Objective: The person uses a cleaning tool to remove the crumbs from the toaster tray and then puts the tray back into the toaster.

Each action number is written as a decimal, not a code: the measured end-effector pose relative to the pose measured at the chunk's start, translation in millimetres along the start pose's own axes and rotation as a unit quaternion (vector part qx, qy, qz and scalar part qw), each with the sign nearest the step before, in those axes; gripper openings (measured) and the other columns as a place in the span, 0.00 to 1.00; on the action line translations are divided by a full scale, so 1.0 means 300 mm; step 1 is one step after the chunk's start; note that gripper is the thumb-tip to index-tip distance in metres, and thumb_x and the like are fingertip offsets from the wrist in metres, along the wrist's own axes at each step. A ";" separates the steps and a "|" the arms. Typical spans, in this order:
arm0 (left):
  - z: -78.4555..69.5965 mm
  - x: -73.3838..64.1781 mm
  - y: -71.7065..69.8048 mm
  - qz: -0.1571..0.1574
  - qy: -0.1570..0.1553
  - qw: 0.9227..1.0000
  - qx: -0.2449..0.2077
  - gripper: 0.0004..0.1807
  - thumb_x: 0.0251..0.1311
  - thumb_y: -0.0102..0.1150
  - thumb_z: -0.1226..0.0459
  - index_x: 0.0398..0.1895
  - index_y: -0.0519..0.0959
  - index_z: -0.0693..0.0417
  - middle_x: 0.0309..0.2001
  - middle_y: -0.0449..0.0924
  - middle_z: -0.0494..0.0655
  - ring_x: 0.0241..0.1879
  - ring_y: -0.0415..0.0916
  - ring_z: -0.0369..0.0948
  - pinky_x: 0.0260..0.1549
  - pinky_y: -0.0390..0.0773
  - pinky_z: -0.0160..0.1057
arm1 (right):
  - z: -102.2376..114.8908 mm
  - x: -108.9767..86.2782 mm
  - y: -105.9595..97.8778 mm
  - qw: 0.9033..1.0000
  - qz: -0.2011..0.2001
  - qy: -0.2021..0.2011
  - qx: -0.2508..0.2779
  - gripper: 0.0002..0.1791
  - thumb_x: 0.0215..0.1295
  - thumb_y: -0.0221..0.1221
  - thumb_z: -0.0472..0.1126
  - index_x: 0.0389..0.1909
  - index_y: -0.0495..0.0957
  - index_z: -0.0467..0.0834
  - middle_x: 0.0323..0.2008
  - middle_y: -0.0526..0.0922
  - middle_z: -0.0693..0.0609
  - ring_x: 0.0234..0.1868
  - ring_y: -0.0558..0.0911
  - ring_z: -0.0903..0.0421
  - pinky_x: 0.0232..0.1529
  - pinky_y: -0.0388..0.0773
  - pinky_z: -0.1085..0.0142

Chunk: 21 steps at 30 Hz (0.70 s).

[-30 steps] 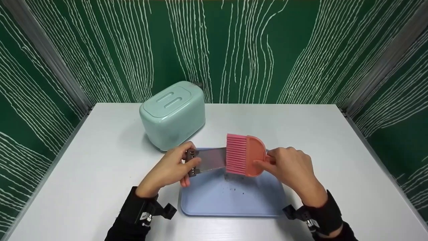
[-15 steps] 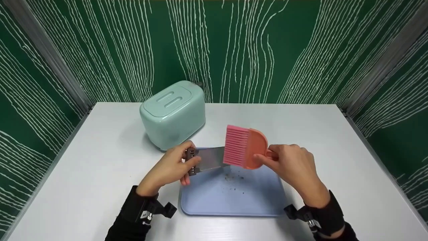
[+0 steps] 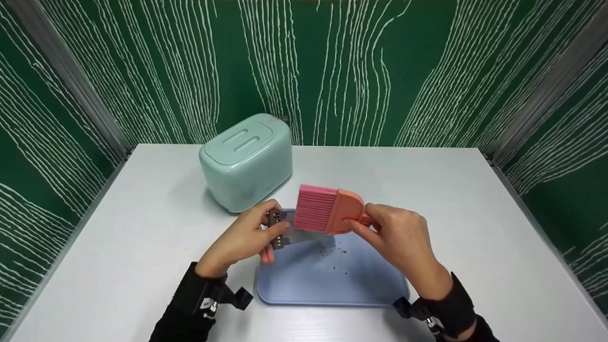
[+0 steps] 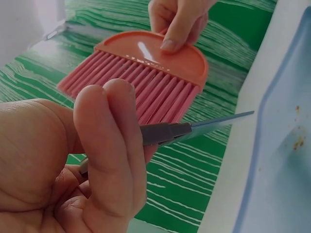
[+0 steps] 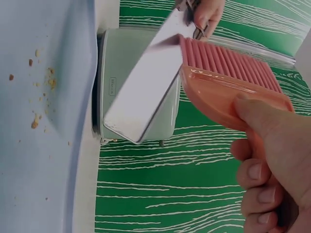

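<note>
My left hand (image 3: 247,237) pinches the dark end of a flat metal crumb tray (image 5: 146,87), thumb on top and fingers beneath. The plate is held tilted above a blue tray (image 3: 332,287). My right hand (image 3: 403,232) grips the short handle of an orange brush (image 3: 347,212) with pink bristles (image 4: 146,87). Those bristles lie over the crumb tray near its dark end, close to my left thumb, and hide much of it in the head view. One bristle corner seems to meet the metal in the right wrist view. Brown and yellow crumbs (image 5: 51,80) are scattered on the blue tray.
A mint-green toaster (image 3: 247,164) stands behind and left of the blue tray, close to my left hand. The white table (image 3: 475,228) ends at a green wall (image 3: 427,71) with white wavy lines at the back and sides.
The brush has lifted slightly, then moved left along the crumb tray from its far end toward my left hand. My left hand and the crumb tray have hardly moved.
</note>
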State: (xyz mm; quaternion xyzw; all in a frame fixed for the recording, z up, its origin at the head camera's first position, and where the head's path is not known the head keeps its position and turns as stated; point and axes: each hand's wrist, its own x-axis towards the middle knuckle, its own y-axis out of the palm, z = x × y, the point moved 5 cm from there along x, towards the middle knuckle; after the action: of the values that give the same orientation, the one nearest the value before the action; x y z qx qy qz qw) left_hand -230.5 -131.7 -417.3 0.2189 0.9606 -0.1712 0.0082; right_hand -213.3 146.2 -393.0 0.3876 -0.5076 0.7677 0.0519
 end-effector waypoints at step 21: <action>0.006 0.005 -0.001 -0.003 0.002 1.000 -0.014 0.09 0.77 0.62 0.64 0.49 0.73 0.59 0.32 0.78 0.53 0.13 0.79 0.37 0.13 0.81 0.36 | -0.013 0.007 -0.037 0.999 0.002 -0.048 -0.005 0.26 0.56 0.81 0.51 0.18 0.71 0.52 0.15 0.71 0.61 0.18 0.60 0.69 0.21 0.52 0.74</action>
State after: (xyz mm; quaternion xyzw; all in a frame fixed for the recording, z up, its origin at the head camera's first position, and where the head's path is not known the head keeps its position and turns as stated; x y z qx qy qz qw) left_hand -232.1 -132.1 -418.9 0.2160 0.9637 -0.1569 0.0090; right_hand -211.8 154.2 -384.0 0.4228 -0.5143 0.7456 0.0275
